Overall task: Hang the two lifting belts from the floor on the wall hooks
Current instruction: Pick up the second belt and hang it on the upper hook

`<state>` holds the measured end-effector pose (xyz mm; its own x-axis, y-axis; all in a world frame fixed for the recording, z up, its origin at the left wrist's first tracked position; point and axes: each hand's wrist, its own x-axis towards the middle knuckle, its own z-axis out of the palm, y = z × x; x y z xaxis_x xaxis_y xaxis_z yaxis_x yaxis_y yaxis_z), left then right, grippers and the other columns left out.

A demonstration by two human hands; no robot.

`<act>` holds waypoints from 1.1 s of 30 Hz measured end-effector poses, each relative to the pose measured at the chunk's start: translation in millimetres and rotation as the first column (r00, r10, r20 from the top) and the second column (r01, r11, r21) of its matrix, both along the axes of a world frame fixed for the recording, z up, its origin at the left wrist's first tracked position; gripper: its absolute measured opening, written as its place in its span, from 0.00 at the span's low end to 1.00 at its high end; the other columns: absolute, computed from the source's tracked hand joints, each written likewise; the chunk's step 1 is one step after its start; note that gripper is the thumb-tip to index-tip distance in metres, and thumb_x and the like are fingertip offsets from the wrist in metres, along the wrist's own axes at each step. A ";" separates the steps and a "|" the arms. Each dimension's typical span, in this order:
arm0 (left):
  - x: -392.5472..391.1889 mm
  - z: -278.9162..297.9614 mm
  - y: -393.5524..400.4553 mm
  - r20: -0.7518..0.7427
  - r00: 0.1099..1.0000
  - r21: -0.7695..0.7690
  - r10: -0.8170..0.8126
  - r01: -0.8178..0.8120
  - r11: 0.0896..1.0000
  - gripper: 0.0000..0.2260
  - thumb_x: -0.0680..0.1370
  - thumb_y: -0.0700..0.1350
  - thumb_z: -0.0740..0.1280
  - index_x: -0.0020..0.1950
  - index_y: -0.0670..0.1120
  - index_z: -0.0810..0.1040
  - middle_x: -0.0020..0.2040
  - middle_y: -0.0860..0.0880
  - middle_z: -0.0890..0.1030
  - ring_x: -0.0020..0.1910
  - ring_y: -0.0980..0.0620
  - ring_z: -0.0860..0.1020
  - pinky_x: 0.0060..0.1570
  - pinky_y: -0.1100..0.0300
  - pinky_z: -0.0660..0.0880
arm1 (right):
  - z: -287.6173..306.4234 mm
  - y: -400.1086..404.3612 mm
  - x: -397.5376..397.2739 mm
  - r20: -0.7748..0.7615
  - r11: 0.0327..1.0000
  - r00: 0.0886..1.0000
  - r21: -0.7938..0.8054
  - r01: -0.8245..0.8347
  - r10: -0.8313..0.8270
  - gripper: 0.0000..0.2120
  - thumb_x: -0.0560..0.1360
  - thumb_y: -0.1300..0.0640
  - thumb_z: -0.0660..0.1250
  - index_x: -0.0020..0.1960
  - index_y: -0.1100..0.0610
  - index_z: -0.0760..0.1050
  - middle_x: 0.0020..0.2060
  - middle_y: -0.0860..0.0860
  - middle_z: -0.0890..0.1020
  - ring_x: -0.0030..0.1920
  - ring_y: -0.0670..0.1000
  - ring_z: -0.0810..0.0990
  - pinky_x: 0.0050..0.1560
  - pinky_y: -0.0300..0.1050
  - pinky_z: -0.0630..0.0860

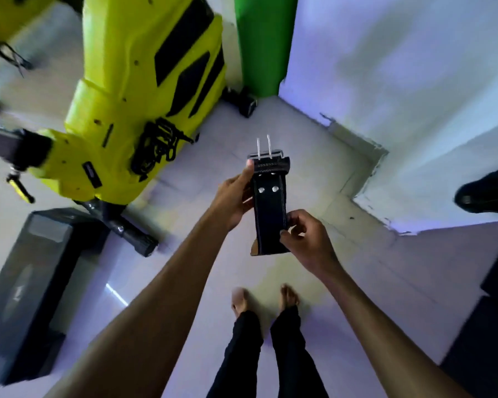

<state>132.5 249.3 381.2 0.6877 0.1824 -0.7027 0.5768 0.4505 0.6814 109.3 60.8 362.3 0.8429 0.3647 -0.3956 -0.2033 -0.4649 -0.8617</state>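
Two bare hands hold one black leather lifting belt point(270, 205) in the air above the pale tiled floor point(342, 271), its double-prong steel buckle point(266, 154) at the far end. The left hand point(235, 196) grips the belt's left edge near the buckle, thumb along it; the right hand point(305, 237) has its fingers curled round the nearer right edge. A yellow gym machine point(133, 90) stands to the left, bare feet point(265, 300) below.
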 end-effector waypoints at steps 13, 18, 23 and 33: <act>8.7 231.0 -39.7 0.427 0.853 0.161 -0.300 0.254 0.954 0.04 0.79 0.43 0.69 0.50 0.46 0.75 0.45 0.50 0.81 0.43 0.55 0.81 0.43 0.61 0.78 | 223.2 -54.8 -27.6 0.228 0.994 0.974 0.112 -0.014 -0.012 0.10 0.72 0.68 0.69 0.47 0.55 0.78 0.39 0.47 0.81 0.40 0.46 0.76 0.45 0.31 0.72; -8.0 311.5 -76.2 0.601 0.610 0.339 -0.516 0.390 0.856 0.11 0.79 0.37 0.69 0.58 0.48 0.78 0.53 0.47 0.83 0.48 0.55 0.83 0.48 0.61 0.81 | 290.4 -82.0 -69.1 0.308 0.991 0.947 0.124 0.056 -0.092 0.06 0.75 0.66 0.69 0.51 0.58 0.77 0.45 0.55 0.83 0.45 0.45 0.80 0.48 0.29 0.74; -30.5 390.9 -133.5 0.694 0.351 0.476 -0.629 0.432 0.766 0.19 0.76 0.35 0.71 0.63 0.52 0.74 0.51 0.45 0.83 0.47 0.53 0.83 0.50 0.56 0.83 | 355.4 -130.7 -95.9 0.393 0.977 0.894 0.098 0.191 -0.214 0.07 0.74 0.67 0.70 0.51 0.61 0.77 0.42 0.49 0.82 0.40 0.39 0.80 0.42 0.31 0.76; -70.6 553.7 -242.6 0.853 0.073 0.477 -0.517 0.291 0.829 0.11 0.77 0.35 0.70 0.52 0.49 0.73 0.49 0.41 0.82 0.43 0.47 0.82 0.42 0.52 0.82 | 546.6 -223.8 -110.6 0.586 0.832 0.592 0.430 0.350 -0.553 0.07 0.76 0.55 0.70 0.47 0.60 0.79 0.40 0.52 0.84 0.42 0.49 0.81 0.40 0.46 0.78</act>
<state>61.9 6.7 934.9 0.7737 -0.3543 0.5253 -0.4765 0.2212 0.8509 -1.2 -163.0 908.9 0.9140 -0.1429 0.3797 0.3420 -0.2320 -0.9106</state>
